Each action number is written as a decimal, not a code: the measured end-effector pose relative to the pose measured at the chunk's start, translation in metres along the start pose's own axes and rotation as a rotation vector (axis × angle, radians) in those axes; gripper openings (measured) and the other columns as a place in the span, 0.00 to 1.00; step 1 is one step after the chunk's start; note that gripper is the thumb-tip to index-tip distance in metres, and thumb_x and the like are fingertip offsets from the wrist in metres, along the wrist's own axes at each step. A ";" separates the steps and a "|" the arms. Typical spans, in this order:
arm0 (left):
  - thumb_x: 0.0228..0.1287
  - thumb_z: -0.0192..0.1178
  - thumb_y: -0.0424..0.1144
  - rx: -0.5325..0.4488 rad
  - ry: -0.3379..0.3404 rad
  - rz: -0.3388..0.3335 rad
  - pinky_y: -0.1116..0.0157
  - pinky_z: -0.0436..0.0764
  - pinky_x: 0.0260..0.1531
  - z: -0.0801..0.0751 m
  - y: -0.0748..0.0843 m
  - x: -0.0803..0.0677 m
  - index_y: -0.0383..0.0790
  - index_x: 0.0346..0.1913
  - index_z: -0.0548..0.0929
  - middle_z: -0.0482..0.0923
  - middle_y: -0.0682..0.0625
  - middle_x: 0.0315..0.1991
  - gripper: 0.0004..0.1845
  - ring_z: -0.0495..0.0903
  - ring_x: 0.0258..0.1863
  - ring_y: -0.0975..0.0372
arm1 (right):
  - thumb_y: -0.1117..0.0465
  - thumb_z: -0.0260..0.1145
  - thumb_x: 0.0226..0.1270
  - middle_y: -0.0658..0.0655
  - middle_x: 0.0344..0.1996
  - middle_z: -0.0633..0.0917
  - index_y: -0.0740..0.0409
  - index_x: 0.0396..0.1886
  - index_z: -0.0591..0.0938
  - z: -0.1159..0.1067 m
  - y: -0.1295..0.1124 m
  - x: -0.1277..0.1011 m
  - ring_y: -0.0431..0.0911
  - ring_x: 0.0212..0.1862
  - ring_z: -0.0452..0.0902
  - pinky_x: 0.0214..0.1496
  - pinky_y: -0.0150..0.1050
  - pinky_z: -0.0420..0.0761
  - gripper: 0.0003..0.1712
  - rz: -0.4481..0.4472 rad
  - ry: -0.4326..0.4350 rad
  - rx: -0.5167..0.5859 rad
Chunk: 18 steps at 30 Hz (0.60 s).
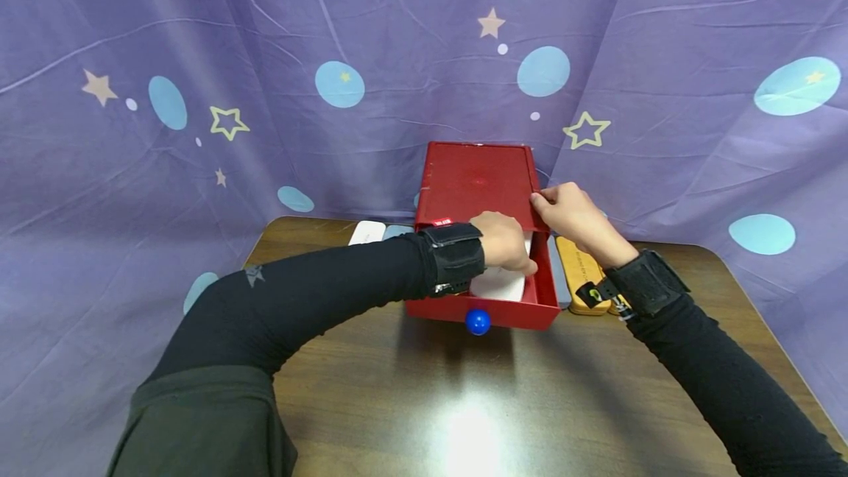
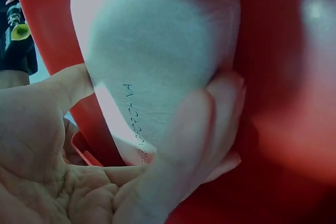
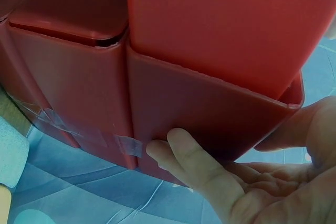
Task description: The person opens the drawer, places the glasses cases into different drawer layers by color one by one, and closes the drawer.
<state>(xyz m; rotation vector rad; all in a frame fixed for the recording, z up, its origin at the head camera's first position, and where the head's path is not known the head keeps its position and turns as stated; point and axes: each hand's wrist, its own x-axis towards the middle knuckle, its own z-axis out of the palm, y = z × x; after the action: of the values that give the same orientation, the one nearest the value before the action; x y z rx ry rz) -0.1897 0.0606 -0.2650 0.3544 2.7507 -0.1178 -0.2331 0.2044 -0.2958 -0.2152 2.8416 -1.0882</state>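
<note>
A red drawer box (image 1: 477,179) stands at the back of the table, and its drawer (image 1: 539,293) with a blue knob (image 1: 478,321) is pulled out toward me. My left hand (image 1: 510,245) reaches into the drawer. There it grips a white textured case (image 2: 157,51), thumb on one side and fingers curled round its other edge; the case (image 1: 497,287) shows white under the hand. My right hand (image 1: 570,212) holds the box's front right corner. Its thumb is on the top edge and its fingers (image 3: 178,153) lie against the red side wall (image 3: 199,108).
Right of the box lie a yellow-orange case (image 1: 583,274) and a grey one (image 1: 559,278). A white case (image 1: 366,232) and a pale blue one (image 1: 396,230) lie to its left. The wooden table (image 1: 464,403) is backed by a purple star-print curtain (image 1: 265,57).
</note>
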 end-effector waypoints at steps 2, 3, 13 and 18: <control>0.64 0.59 0.66 -0.010 0.013 0.018 0.71 0.80 0.47 0.001 0.000 -0.001 0.50 0.63 0.80 0.80 0.56 0.54 0.32 0.77 0.50 0.66 | 0.57 0.50 0.82 0.49 0.16 0.71 0.70 0.35 0.82 0.000 0.000 0.000 0.41 0.22 0.68 0.25 0.33 0.70 0.23 0.002 0.000 -0.002; 0.65 0.59 0.66 -0.017 0.016 0.025 0.71 0.80 0.47 0.001 -0.001 -0.001 0.50 0.63 0.80 0.80 0.56 0.54 0.32 0.77 0.50 0.66 | 0.57 0.50 0.82 0.49 0.16 0.72 0.70 0.35 0.82 0.000 0.000 0.000 0.41 0.22 0.68 0.25 0.33 0.70 0.23 0.003 0.002 -0.002; 0.68 0.59 0.63 -0.040 0.039 0.046 0.70 0.79 0.45 0.003 0.000 -0.002 0.49 0.55 0.84 0.82 0.56 0.50 0.25 0.78 0.47 0.65 | 0.58 0.51 0.81 0.48 0.15 0.71 0.71 0.35 0.83 0.001 0.002 0.001 0.39 0.20 0.68 0.23 0.32 0.70 0.22 -0.016 0.020 0.009; 0.68 0.59 0.63 -0.017 0.032 0.077 0.70 0.79 0.49 0.001 -0.002 -0.001 0.50 0.53 0.85 0.82 0.56 0.51 0.24 0.79 0.49 0.65 | 0.58 0.51 0.80 0.47 0.15 0.71 0.70 0.32 0.82 0.002 0.003 0.001 0.39 0.21 0.68 0.23 0.33 0.70 0.22 -0.021 0.034 -0.005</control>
<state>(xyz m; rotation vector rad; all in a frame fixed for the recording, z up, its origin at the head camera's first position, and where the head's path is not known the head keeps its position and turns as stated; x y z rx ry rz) -0.1889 0.0581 -0.2654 0.4600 2.7637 -0.0690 -0.2344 0.2049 -0.2991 -0.2302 2.8780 -1.0999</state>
